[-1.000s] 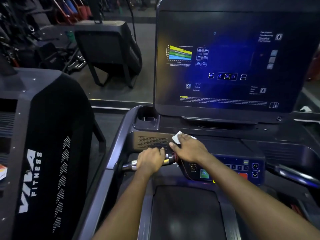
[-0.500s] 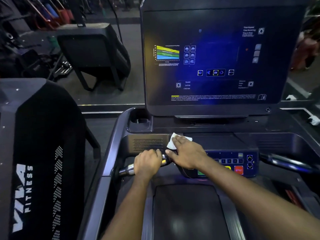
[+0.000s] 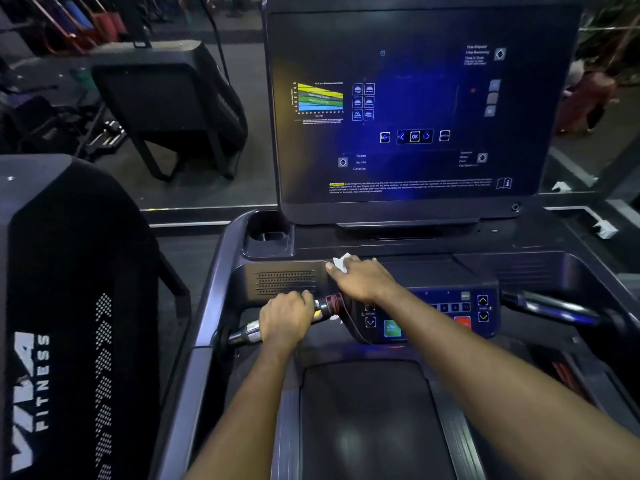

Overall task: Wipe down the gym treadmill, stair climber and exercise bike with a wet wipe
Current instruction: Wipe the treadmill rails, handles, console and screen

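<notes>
Far left, the neighbouring machine's shroud [image 3: 69, 306] reads "VIA FITNESS". Left hand [image 3: 285, 320]: fingers curled round the chrome handlebar grip [image 3: 247, 335]. Right hand [image 3: 363, 278] flat, fingers together, pressing the wet wipe [image 3: 341, 262], which peeks out beyond the fingertips on the console ledge. Danger: the keypad [image 3: 482, 308] sits just behind that wrist, and a careless sweep could start the treadmill belt [image 3: 367, 420]. The screen [image 3: 415, 109] above shows "OK", "Speed", "Incline", "Calories".

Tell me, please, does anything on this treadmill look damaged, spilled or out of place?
Nothing stands out. The screen is lit and shows no crack, and no spill shows on the console. The right hand presses the wet wipe on the console's ledge, and the left hand grips the handlebar.
</notes>
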Available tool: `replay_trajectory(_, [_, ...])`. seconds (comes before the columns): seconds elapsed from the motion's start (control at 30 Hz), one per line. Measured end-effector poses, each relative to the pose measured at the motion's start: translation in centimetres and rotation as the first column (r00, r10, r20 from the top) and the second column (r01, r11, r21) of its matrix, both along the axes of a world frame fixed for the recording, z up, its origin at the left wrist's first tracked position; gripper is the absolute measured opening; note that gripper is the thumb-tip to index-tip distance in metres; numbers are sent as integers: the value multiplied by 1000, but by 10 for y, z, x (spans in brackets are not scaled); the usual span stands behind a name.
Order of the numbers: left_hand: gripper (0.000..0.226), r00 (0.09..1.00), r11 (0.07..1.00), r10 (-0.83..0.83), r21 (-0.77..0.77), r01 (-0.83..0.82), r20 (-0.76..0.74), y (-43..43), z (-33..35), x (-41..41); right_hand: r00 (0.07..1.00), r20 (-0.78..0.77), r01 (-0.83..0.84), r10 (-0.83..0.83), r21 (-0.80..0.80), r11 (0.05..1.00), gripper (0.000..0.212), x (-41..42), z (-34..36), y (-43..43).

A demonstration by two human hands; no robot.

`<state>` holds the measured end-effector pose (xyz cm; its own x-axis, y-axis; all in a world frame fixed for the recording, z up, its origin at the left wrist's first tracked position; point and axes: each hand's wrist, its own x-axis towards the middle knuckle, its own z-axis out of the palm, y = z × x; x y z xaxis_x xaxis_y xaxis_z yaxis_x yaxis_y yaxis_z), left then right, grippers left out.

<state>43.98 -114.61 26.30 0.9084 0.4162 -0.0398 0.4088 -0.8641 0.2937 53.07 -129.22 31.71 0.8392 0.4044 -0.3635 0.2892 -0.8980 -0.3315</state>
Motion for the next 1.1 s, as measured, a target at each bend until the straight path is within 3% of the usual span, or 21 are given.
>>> replay_trajectory(0.2, [48,998,996,-29,-79,33,49,-2,6,-3,993,118,-2,21,-164,986,93,-16,-2,-25])
replay_trajectory(0.3, [24,975,970,-106,-197,145,195,-2,9,1,998,59,21,-8,-227,974,94,-2,5,-32])
replay_trajectory(0.43, [37,911,901,-264,-256,350,318,-8,15,14,993,99,-38,58,-197,980,94,3,3,-23])
replay_trajectory(0.57, [46,911,848,-345,-342,406,228,-13,9,16,993,65,-87,99,-165,983,84,9,1,-62])
replay_trajectory(0.7, [48,926,865,-321,-336,372,199,-12,6,15,997,67,50,-35,-246,968,91,15,10,-61])
replay_trajectory(0.87, [47,924,866,-322,-330,375,205,-13,4,14,983,81,-158,166,-91,983,85,-14,6,-53])
replay_trajectory(1.03, [47,924,866,-319,-330,375,212,-12,4,13,997,70,-26,46,-261,965,93,8,17,-71])
replay_trajectory(1.1, [46,922,867,-323,-324,378,214,-12,3,14,994,99,-22,44,-212,977,91,8,15,-54])
